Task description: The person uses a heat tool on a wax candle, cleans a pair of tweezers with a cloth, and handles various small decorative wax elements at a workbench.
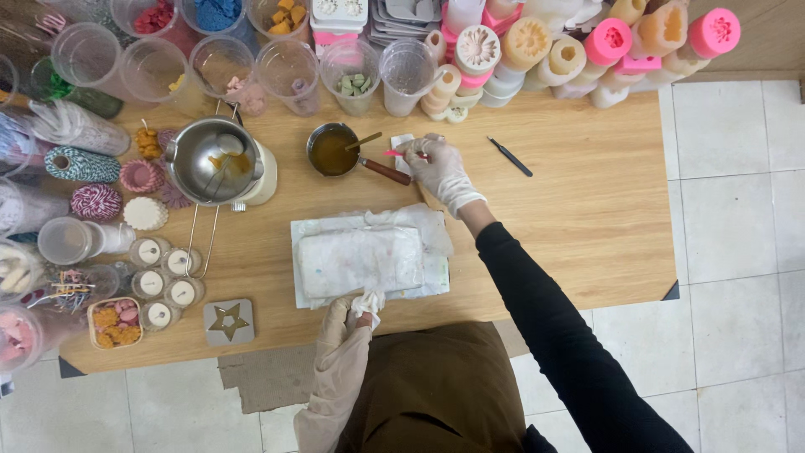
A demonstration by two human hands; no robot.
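Observation:
My right hand (442, 170), in a white glove, is stretched to the far side of the wooden table (587, 210) and pinches a thin pink tool (401, 153) beside a small pan of brown liquid (333, 151) with a wooden handle. A stick leans in that pan. My gloved left hand (352, 315) rests at the near table edge, its fingers closed on a crumpled white tissue at the front of a stained white cloth pad (365, 260).
A steel melting pot (211, 159) stands left of the pan. Clear plastic cups line the back; pink and cream moulds (587, 42) pile up at back right. Black tweezers (510, 156) lie right of my hand. Small tins with wicks (163, 277), twine spools and a star-shaped mould (228, 321) crowd the left.

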